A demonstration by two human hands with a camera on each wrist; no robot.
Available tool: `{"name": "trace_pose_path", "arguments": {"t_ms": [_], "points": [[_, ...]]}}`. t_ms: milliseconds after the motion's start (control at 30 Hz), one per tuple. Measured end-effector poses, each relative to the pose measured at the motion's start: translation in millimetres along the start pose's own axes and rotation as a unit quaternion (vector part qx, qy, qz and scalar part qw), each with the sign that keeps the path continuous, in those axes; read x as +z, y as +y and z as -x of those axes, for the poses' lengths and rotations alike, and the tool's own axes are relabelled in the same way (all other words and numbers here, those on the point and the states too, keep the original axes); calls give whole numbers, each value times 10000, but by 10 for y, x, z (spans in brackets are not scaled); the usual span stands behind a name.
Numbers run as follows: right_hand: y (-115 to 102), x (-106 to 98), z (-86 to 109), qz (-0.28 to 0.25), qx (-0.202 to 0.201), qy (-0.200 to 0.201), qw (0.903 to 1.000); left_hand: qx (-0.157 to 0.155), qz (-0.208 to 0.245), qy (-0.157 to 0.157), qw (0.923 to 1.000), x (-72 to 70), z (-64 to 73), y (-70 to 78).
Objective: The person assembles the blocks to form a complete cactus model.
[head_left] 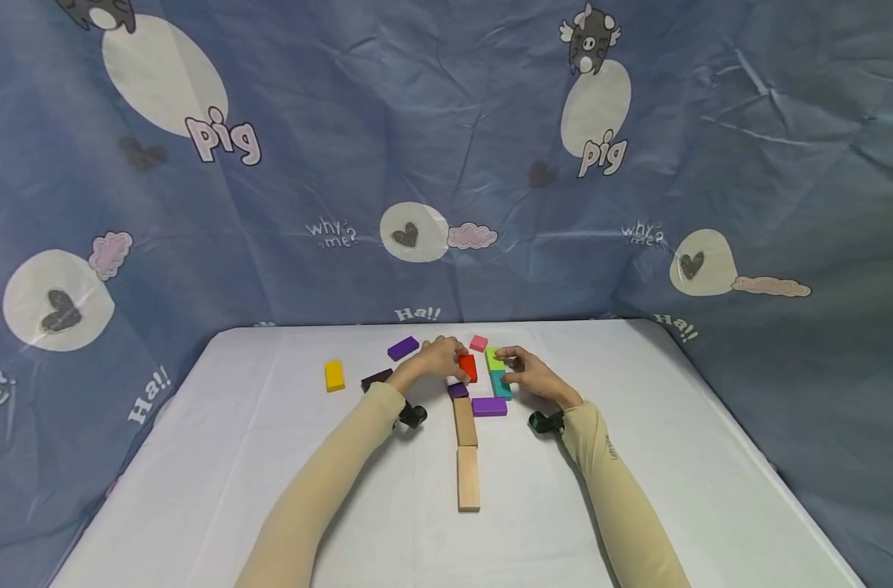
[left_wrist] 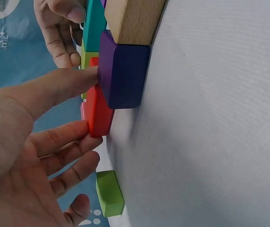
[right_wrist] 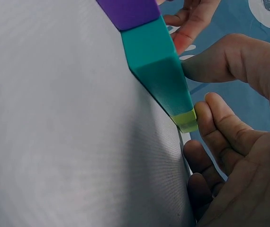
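My left hand [head_left: 441, 359] pinches a red block [left_wrist: 99, 111] between thumb and forefinger. The thumb reaches in beside a dark purple block [left_wrist: 124, 78], which stands at the end of a natural wood block [head_left: 464, 422]. On the other side, my right hand [head_left: 536, 379] has its thumb at a teal block [right_wrist: 158, 71] and its fingertips at a lime block [right_wrist: 186, 121], with its fingers loosely bent. Teal and lime lie end to end. A purple block [head_left: 489, 407] sits at the teal block's near end.
A second wood block [head_left: 468, 479] extends the row toward me. Left of my left hand are a yellow block [head_left: 334, 376], a dark block [head_left: 376, 379] and another purple block [head_left: 403, 349]. A pink block [head_left: 479, 343] lies behind the red one; a green block [left_wrist: 109, 194] is near my left fingers.
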State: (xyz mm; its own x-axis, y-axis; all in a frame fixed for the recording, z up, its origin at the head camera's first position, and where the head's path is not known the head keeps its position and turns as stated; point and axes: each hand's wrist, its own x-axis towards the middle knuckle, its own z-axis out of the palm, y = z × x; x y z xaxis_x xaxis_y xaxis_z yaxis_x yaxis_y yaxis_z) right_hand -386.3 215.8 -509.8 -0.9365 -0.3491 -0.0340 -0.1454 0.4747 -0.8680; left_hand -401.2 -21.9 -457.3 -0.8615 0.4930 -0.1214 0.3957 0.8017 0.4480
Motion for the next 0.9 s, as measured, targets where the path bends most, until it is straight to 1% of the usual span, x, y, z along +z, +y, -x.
{"name": "trace_pose_path", "arguments": {"t_ms": [167, 400, 600, 767, 833, 900], "points": [[-23, 0, 12, 93, 74, 20, 9999, 24, 256, 81, 9996, 20, -15, -40], [-17, 13, 4, 8, 193, 43, 9998, -39, 449, 201, 9988, 13, 17, -81], [0, 12, -12, 130, -11, 65, 9999, -124, 657, 261, 9974, -17, 60, -150], [-1, 8, -11, 91, -153, 47, 9998, -131, 470, 296, 9984, -28, 100, -218], [-5, 7, -9, 64, -124, 52, 9999, -123, 396, 283, 9987, -32, 119, -238], [-4, 8, -6, 74, -39, 60, 9999, -115, 417, 252, 9987, -36, 142, -254]]}}
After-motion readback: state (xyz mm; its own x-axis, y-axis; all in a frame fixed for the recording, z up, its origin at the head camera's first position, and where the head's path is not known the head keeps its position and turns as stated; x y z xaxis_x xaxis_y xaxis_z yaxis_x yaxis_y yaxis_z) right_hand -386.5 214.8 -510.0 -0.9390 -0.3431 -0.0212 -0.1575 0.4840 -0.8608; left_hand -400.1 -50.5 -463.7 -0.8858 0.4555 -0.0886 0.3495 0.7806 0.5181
